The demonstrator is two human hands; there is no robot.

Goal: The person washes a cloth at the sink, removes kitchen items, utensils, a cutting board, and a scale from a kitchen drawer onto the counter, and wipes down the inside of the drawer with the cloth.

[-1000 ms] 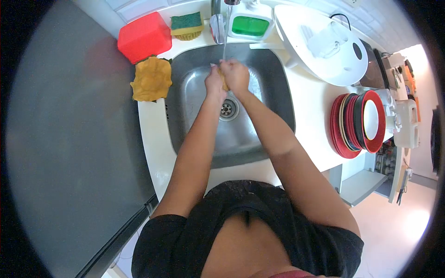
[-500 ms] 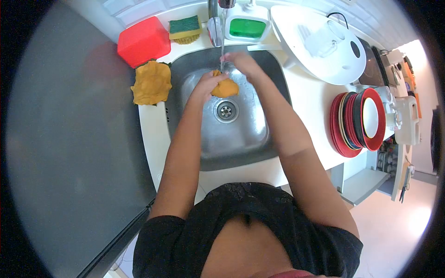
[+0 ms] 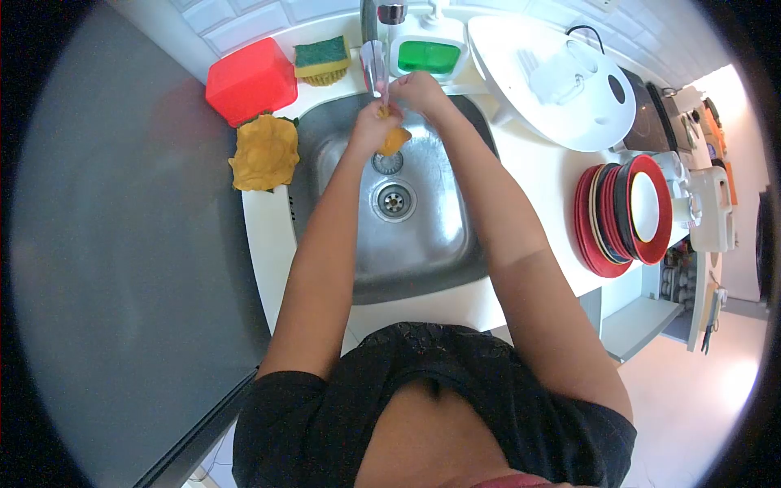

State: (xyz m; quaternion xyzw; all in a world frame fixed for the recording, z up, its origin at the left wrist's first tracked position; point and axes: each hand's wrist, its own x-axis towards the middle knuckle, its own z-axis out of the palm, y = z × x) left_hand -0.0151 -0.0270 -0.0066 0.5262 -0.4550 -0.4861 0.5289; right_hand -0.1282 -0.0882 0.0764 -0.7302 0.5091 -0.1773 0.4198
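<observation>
Under the tap (image 3: 392,14), my left hand (image 3: 374,124) is closed around an orange cloth (image 3: 396,141), whose loose end hangs over the sink (image 3: 423,252). My right hand (image 3: 416,89) is right beside it, just below the tap. Its fingers are curled in, and what they hold, if anything, is hidden. A drain strainer (image 3: 388,163) lies on the sink floor below the cloth, behind the drain opening (image 3: 394,201).
Left of the sink sit a second orange cloth (image 3: 266,153), a red container (image 3: 252,81) and a green-yellow sponge (image 3: 322,57). A soap dispenser (image 3: 429,57) with green liquid stands behind. To the right are a white drying rack (image 3: 561,118) with a glass mug and stacked plates (image 3: 598,220).
Both hands have moved up and closer together toward the tap, carrying the cloth. My right hand's fingers have curled in. The strainer behind the drain has come into view.
</observation>
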